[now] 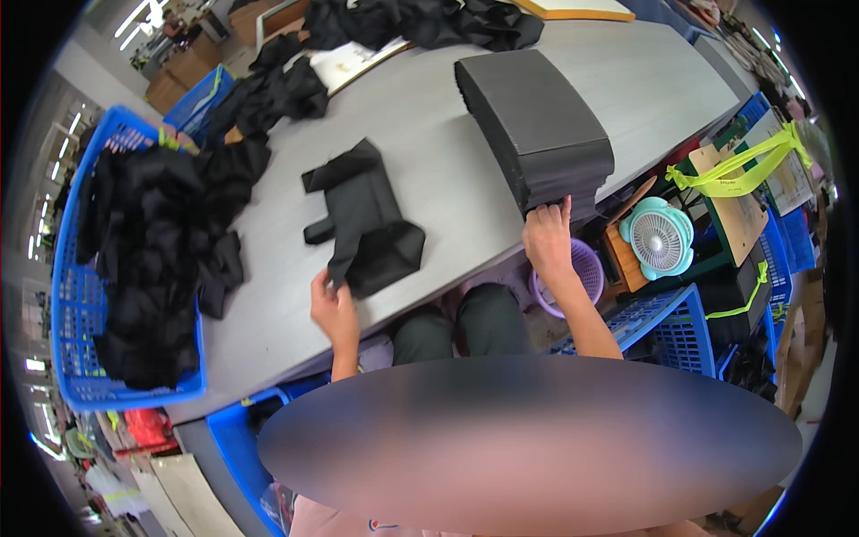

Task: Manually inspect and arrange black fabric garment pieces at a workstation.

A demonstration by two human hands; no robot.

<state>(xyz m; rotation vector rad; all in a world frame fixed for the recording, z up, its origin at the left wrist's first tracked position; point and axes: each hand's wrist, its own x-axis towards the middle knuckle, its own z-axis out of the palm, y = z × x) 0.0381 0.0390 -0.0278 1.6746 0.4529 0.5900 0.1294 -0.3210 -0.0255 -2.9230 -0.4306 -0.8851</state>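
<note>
My left hand (pixel 334 311) is closed on the near edge of a black fabric piece (pixel 362 210). The piece lies partly folded on the table, with strap-like tabs sticking out to its left. At the table's front edge, my right hand (pixel 548 242) is at the near end of a tall stack of black fabric sheets (pixel 541 103). Its index finger stretches up along the stack's edge, while the other fingers curl at the lower corner. The fingertips are partly hidden there.
A blue basket (pixel 67 295) heaped with black fabric (pixel 148 259) stands at the left of the grey table (pixel 429 161). More black fabric (pixel 429 22) lies at the back. Near my right arm are a purple basket (pixel 586 268), a turquoise fan (pixel 660 237) and a blue crate (pixel 684 331).
</note>
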